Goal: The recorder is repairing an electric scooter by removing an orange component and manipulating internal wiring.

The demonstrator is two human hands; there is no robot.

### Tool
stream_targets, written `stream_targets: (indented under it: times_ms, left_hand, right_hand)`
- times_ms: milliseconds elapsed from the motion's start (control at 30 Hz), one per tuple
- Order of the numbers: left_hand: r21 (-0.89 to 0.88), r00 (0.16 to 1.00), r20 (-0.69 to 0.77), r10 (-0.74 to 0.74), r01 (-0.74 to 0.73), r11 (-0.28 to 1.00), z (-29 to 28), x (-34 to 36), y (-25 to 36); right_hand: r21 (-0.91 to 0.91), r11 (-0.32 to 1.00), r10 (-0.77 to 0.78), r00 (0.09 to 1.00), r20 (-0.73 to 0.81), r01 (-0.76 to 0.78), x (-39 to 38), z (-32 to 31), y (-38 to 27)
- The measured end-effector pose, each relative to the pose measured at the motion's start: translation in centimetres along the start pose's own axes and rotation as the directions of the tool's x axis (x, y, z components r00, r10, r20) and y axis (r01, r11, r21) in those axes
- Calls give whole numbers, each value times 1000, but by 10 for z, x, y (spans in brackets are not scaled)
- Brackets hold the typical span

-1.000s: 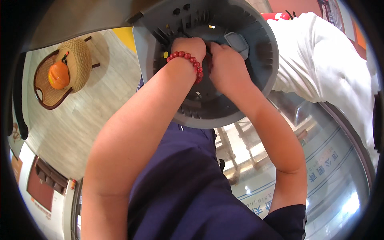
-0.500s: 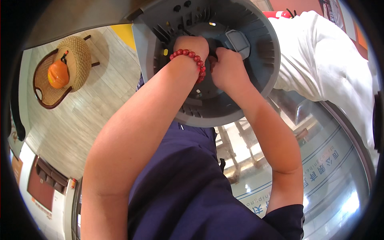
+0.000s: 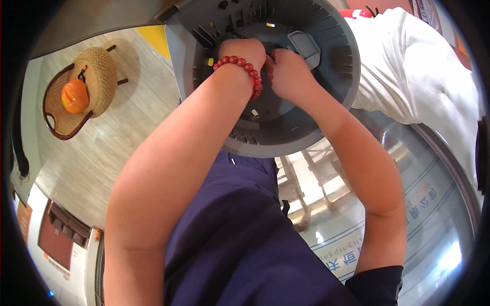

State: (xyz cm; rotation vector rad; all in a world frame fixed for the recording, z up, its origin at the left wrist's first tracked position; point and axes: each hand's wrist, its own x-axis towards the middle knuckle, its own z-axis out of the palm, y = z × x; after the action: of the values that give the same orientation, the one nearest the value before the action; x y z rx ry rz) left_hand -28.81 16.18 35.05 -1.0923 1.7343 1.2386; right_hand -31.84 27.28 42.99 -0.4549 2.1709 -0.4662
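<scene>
Both of my hands reach into a round grey plastic tub-like housing (image 3: 343,109) with slotted vents in its wall. My left hand (image 3: 242,51), with a red bead bracelet (image 3: 249,67) at the wrist, is bent down inside toward the far left wall; its fingers are hidden behind the back of the hand. Close to its right, my right hand (image 3: 292,77) has its fingers curled inward. What those fingers hold, if anything, is lost in the dark interior. A pale grey box-shaped fitting (image 3: 305,48) on the inner wall lies just beyond my right hand.
At right, a person in a white garment (image 3: 408,66) stands against the housing. Beneath lies a shiny glass surface (image 3: 408,204) with blue lettering. On the left, a wicker chair (image 3: 104,84) holds an orange helmet (image 3: 75,96). A red cylinder (image 3: 357,13) shows at the back.
My right elbow has swung out to the right and the right hand has shifted slightly up. The left hand has moved slightly up. Both hands remain inside the housing.
</scene>
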Motion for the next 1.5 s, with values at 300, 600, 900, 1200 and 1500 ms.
stream_targets:
  times_ms: [300, 600, 900, 1200, 1500]
  left_hand:
    - [743, 951, 224, 211, -307, 594, -21, -40, 28]
    - [328, 988, 147, -52, 1, 945, -13, -5, 4]
    - [833, 935, 350, 59, -339, 438, -33, -79, 53]
    - [102, 997, -74, -18, 25, 994, -13, -62, 26]
    - [-323, 979, -132, -156, 107, 940, -10, -54, 24]
  right_hand:
    - [-337, 935, -185, 964, -193, 112, -12, 19, 1]
    - [761, 577, 98, 950, 297, -297, 7, 8, 8]
    - [-335, 934, -159, 983, -86, 122, -2, 14, 2]
    - [-330, 932, -181, 981, -71, 148, -4, 6, -3]
    - [-435, 892, -198, 972, -126, 126, -6, 14, -3]
